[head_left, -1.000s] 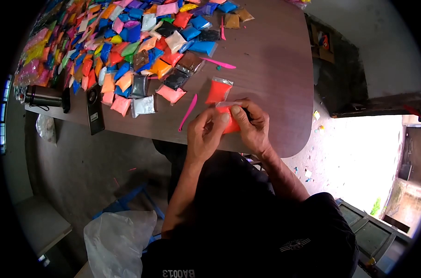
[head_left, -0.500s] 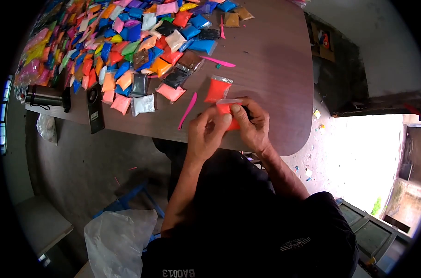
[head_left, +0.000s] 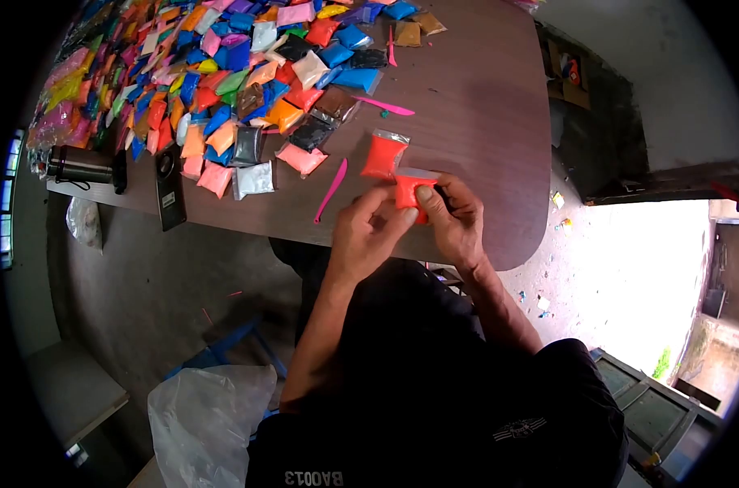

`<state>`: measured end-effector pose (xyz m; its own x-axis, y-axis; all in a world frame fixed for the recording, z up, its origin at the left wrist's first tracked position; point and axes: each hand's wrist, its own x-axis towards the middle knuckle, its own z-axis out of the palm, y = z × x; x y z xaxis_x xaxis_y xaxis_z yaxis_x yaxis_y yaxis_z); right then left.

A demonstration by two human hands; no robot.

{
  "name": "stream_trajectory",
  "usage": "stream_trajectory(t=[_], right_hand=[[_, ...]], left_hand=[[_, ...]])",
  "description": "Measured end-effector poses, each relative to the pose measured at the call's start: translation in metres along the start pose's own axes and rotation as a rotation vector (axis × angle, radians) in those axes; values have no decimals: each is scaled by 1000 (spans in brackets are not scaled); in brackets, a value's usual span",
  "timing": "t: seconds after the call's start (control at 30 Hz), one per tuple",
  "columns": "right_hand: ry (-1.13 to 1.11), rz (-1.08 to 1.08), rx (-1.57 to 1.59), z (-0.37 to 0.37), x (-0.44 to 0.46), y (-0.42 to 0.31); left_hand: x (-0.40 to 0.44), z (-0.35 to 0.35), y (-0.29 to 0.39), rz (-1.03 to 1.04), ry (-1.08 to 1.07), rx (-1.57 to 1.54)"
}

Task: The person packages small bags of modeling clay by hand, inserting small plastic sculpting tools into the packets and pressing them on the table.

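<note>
Both hands hold one small red packet [head_left: 412, 192] over the table's near edge, its clear top strip facing away from me. My right hand [head_left: 455, 218] pinches it with the thumb on its face. My left hand [head_left: 369, 230] has its fingers and thumb at the packet's lower left side. Just beyond lies another red packet [head_left: 384, 154] with a clear top, flat on the table. A pink plastic knife [head_left: 331, 191] rests left of my left hand, and a second pink knife [head_left: 386, 106] lies farther back.
A large pile of colourful packets [head_left: 231, 81] covers the back left of the table [head_left: 483, 122]. A dark phone-like object [head_left: 170, 195] and a metal flask [head_left: 83, 167] sit at the left edge. A clear plastic bag [head_left: 211, 423] is below at the left.
The held red packet has shifted slightly right and up, and more of its face shows. My left fingers have moved lower on it; my right hand has moved a little right.
</note>
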<state>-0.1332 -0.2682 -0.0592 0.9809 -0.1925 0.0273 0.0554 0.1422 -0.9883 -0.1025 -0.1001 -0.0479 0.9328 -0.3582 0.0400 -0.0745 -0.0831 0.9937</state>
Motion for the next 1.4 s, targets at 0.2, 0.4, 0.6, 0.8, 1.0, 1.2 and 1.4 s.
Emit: stream_trajectory(t=[0.2,0.4,0.6,0.8,1.0,1.2,1.4], right_hand=[[86,12,50,3,0,6],[24,9,52,6,-3,-1],[74,-3,54,-2,-2,10],[-1,-9,-48,-1,-4,-1],[-17,-21,43,-2,-4,0],[-92,-30,-72,-4,-5,0],[-95,-27,-157,1,-4,-5]], left_hand=[[1,6,-1,-73,-7,-37],[1,3,-17,-53,40,-123],[4,4,13,10,-32,-105],[1,-1,-11,-20,51,-30],[1,1,-12,52,64,-1],[3,2,-8,-60,74,-228],[0,1,-20,9,129,-163]])
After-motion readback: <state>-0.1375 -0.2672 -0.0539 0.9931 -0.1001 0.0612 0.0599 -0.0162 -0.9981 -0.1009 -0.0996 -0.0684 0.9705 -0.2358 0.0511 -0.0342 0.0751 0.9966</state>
